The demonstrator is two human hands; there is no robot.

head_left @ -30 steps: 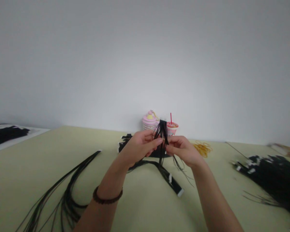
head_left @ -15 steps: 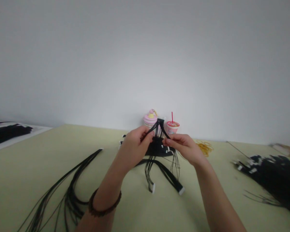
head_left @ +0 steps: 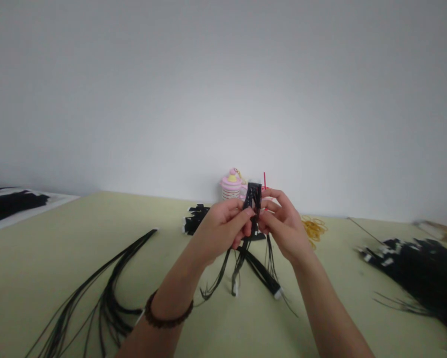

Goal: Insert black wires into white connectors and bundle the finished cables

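My left hand (head_left: 230, 223) and my right hand (head_left: 281, 219) are close together, each closed in a pinch on a black wire harness (head_left: 253, 195). Its upper end carries a pale connector at the top, and its thin wires hang below my fingers. One wire bundle ends in a white connector (head_left: 235, 288) under my hands. Behind and below lies another flat black cable (head_left: 260, 273) with a white plug at its lower right end. A pile of black cables (head_left: 196, 219) is partly hidden by my left hand.
Loose black wires (head_left: 111, 288) lie at left. Yellow rubber bands (head_left: 313, 228) sit beyond my right wrist. A larger heap of black cables (head_left: 413, 273) is at right. By the wall stand a pink cupcake-shaped container (head_left: 231, 185) and a cup with a red straw (head_left: 264, 180), mostly hidden.
My hands have come closer together, and the harness strands that were spread apart are now gathered between them. The right hand has moved slightly up; wire ends now hang lower left.
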